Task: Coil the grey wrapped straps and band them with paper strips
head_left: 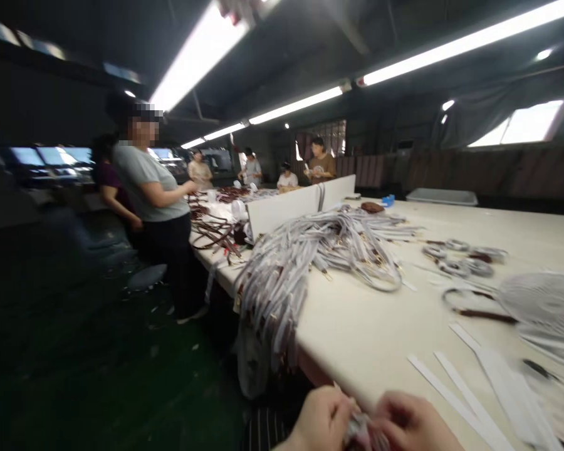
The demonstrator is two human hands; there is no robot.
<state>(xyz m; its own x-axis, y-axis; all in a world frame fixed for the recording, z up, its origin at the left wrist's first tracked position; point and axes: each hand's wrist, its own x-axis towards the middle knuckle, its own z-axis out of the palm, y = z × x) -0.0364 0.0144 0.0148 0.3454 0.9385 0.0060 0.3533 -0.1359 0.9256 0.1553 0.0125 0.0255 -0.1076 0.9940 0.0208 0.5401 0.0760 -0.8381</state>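
Observation:
My left hand [320, 416] and my right hand [411, 421] are close together at the bottom of the head view, by the near edge of the white table [352, 326]. Both have their fingers closed on a small grey and brownish piece [358, 430]; it is blurred and partly covered, so its kind is unclear. Ahead of my hands lies a big heap of light grey straps [282, 263] with brown ends and gold-coloured clasps. Part of the heap hangs over the table's edge. Flat white strips [465, 391] lie to the right of my right hand.
A ringed white round thing [554, 300], coil or grille, lies at the right near coiled straps [460, 257]. A low white divider [301, 203] stands behind the heap. A person in a grey shirt [153, 188] stands at the left; several others are farther back. A stool [145, 277] is nearby.

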